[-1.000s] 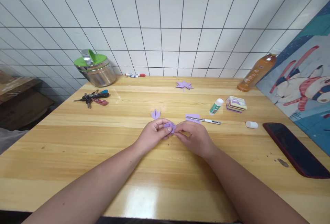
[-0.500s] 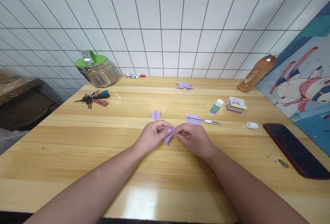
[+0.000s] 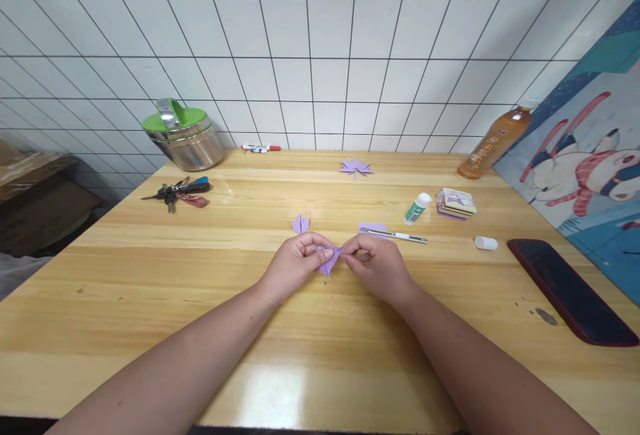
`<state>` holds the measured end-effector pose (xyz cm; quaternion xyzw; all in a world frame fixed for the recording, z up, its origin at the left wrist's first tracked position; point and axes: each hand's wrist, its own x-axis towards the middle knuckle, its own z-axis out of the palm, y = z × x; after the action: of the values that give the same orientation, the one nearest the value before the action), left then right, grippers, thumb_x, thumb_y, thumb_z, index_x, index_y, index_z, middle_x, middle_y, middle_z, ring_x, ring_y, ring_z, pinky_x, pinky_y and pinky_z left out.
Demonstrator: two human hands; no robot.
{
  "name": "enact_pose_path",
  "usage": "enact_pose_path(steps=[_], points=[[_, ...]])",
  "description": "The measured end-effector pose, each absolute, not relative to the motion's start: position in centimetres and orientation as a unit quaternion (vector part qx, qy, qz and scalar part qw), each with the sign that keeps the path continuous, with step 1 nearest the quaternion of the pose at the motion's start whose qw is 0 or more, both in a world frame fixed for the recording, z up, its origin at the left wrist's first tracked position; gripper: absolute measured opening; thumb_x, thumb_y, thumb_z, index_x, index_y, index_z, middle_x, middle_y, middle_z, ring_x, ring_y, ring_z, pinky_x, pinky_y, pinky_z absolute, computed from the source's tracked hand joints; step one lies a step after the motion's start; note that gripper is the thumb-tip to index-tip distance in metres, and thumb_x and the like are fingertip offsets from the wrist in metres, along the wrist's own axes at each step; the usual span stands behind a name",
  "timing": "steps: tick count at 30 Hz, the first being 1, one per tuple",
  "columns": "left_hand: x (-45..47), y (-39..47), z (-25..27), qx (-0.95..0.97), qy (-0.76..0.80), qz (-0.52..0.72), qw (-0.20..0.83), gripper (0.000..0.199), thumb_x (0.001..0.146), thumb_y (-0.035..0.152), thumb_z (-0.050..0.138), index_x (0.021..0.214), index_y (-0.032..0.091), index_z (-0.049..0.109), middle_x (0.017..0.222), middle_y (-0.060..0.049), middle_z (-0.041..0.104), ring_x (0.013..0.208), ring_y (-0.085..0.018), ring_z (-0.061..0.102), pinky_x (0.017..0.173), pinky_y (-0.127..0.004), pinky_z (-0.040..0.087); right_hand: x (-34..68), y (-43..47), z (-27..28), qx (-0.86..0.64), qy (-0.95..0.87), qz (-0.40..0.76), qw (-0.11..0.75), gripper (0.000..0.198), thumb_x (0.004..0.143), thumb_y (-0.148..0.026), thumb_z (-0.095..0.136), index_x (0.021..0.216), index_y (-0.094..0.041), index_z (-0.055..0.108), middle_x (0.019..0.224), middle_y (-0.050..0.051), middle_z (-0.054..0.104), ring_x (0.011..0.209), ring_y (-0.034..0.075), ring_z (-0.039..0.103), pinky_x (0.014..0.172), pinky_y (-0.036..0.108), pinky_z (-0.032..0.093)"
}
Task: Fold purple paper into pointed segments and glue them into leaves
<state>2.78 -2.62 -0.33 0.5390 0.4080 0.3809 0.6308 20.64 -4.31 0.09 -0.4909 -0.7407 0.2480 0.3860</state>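
Note:
A small piece of folded purple paper [image 3: 329,264] is between my hands, low over the wooden table. My left hand [image 3: 299,260] pinches it, thumb on top. The fingertips of my right hand [image 3: 376,265] are closed on its right corner. Just beyond my left hand lies another folded purple paper piece [image 3: 301,224]. Past my right hand, a craft knife [image 3: 397,234] rests across a flat purple paper sheet [image 3: 370,227]. A pointed, leaf-like purple paper shape [image 3: 356,167] lies farther back, near the wall.
A glue stick [image 3: 417,209], its white cap [image 3: 486,243], a stack of coloured paper [image 3: 456,203], a phone [image 3: 570,291] and a drink bottle [image 3: 495,145] are on the right. Keys [image 3: 180,190], a steel pot with green lid [image 3: 185,138] and a marker [image 3: 261,148] are at the left back.
The folded paper between my hands has turned slightly, its right corner now drawn out toward my right fingertips. My right hand has shifted a little; the view has moved slightly.

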Motion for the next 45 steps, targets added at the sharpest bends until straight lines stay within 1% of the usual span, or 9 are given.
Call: enact_pose_path(steps=[5, 10, 21, 25, 31, 34, 37, 41, 45], points=[[2.88, -2.65, -0.37, 0.536, 0.416, 0.365, 0.637, 0.025, 0.067, 0.033, 0.070, 0.079, 0.014, 0.058, 0.063, -0.001, 0.066, 0.055, -0.011, 0.058, 0.057, -0.024, 0.046, 20.42, -4.30, 0.01, -0.495, -0.690, 0.328, 0.415, 0.028, 0.072, -0.017, 0.059, 0.100, -0.022, 0.061, 0.079, 0.001, 0.067, 0.068, 0.012, 0.062, 0.056, 0.020, 0.050], [2.84, -2.59, -0.52, 0.545, 0.420, 0.368, 0.626, 0.024, 0.067, 0.031, 0.070, 0.077, 0.014, 0.057, 0.064, -0.001, 0.066, 0.056, -0.011, 0.059, 0.057, -0.024, 0.046, 20.31, -4.05, -0.21, -0.511, -0.674, 0.350, 0.403, 0.008, 0.072, -0.023, 0.061, 0.076, -0.020, 0.068, 0.073, 0.001, 0.068, 0.068, 0.013, 0.062, 0.054, 0.020, 0.048], [2.68, -2.54, -1.10, 0.565, 0.422, 0.337, 0.624, 0.024, 0.071, 0.035, 0.066, 0.082, 0.015, 0.060, 0.065, -0.001, 0.066, 0.057, -0.011, 0.058, 0.059, -0.023, 0.044, 20.59, -3.74, -0.40, -0.493, -0.705, 0.319, 0.398, 0.007, 0.073, -0.020, 0.064, 0.076, -0.022, 0.070, 0.075, 0.002, 0.067, 0.070, 0.013, 0.059, 0.065, 0.024, 0.047], [2.69, -2.51, -1.06, 0.585, 0.425, 0.334, 0.604, 0.024, 0.074, 0.037, 0.063, 0.083, 0.015, 0.058, 0.063, -0.001, 0.065, 0.054, -0.011, 0.057, 0.056, -0.023, 0.043, 20.69, -3.87, -0.24, -0.498, -0.719, 0.298, 0.383, 0.005, 0.071, -0.020, 0.066, 0.066, -0.019, 0.065, 0.069, 0.001, 0.064, 0.066, 0.012, 0.056, 0.062, 0.023, 0.045], [2.89, -2.69, -0.70, 0.590, 0.422, 0.333, 0.602, 0.024, 0.073, 0.038, 0.063, 0.077, 0.015, 0.058, 0.060, 0.000, 0.063, 0.052, -0.011, 0.056, 0.054, -0.023, 0.044, 20.73, -4.16, -0.37, -0.507, -0.739, 0.265, 0.356, 0.009, 0.071, -0.024, 0.064, 0.065, -0.019, 0.061, 0.065, -0.001, 0.060, 0.059, 0.011, 0.052, 0.054, 0.022, 0.040], [2.94, -2.74, -0.57, 0.585, 0.432, 0.338, 0.598, 0.024, 0.072, 0.038, 0.064, 0.077, 0.015, 0.058, 0.062, 0.000, 0.064, 0.054, -0.012, 0.058, 0.055, -0.022, 0.043, 20.64, -4.20, -0.40, -0.506, -0.743, 0.255, 0.356, 0.005, 0.070, -0.025, 0.066, 0.071, -0.021, 0.063, 0.067, -0.001, 0.061, 0.056, 0.010, 0.050, 0.053, 0.022, 0.040], [2.93, -2.69, -0.54, 0.579, 0.439, 0.344, 0.594, 0.024, 0.071, 0.039, 0.064, 0.076, 0.016, 0.058, 0.062, 0.000, 0.064, 0.055, -0.012, 0.058, 0.056, -0.022, 0.043, 20.51, -4.17, -0.28, -0.488, -0.744, 0.264, 0.372, 0.017, 0.072, -0.021, 0.065, 0.088, -0.024, 0.067, 0.078, 0.000, 0.064, 0.057, 0.010, 0.053, 0.055, 0.023, 0.043], [2.92, -2.63, -0.45, 0.574, 0.446, 0.348, 0.592, 0.026, 0.072, 0.040, 0.064, 0.078, 0.016, 0.059, 0.059, 0.001, 0.063, 0.054, -0.013, 0.058, 0.056, -0.023, 0.043, 20.46, -4.13, -0.11, -0.491, -0.723, 0.269, 0.404, 0.014, 0.077, -0.022, 0.060, 0.086, -0.024, 0.070, 0.078, 0.002, 0.066, 0.066, 0.012, 0.058, 0.061, 0.024, 0.045], [2.98, -2.57, -0.28, 0.554, 0.452, 0.377, 0.588, 0.029, 0.070, 0.041, 0.065, 0.084, 0.015, 0.060, 0.066, -0.001, 0.066, 0.059, -0.013, 0.059, 0.057, -0.023, 0.044, 20.45, -4.14, -0.16, -0.524, -0.687, 0.301, 0.403, 0.022, 0.075, -0.028, 0.061, 0.095, -0.022, 0.067, 0.083, 0.002, 0.067, 0.064, 0.012, 0.059, 0.062, 0.025, 0.048]])
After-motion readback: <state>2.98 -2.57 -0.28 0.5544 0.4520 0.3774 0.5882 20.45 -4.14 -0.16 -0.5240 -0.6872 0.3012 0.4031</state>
